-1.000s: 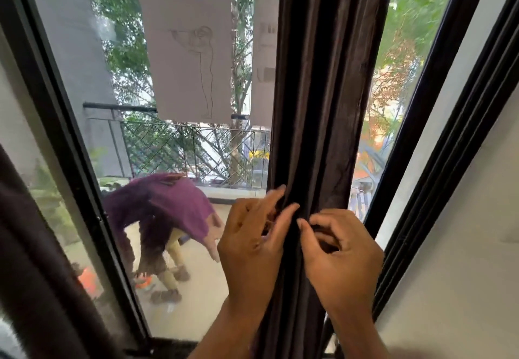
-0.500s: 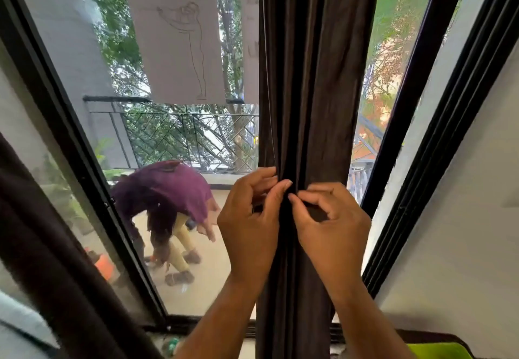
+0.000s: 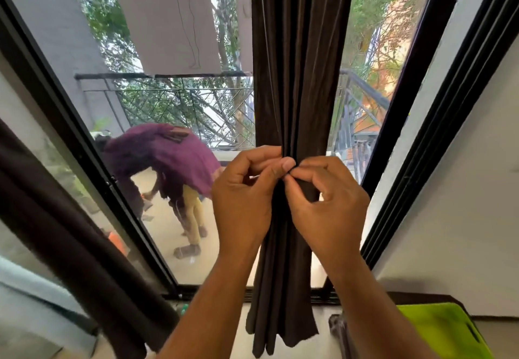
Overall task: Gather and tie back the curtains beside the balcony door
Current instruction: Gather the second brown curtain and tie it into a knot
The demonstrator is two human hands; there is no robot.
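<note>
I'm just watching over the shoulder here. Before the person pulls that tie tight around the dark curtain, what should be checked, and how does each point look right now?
1. Curtain gathered into one narrow bundle: ok, its folds hang bunched together.
2. Left hand pinching at the front of the bundle: ok.
3. Right hand pinching there too, thumbs meeting: ok.
4. Tie passes fully round the bundle: cannot tell, the fingers hide it.
5. Knot formed: cannot tell.
6. Second curtain at the lower left gathered: not ok, it hangs untied.
</note>
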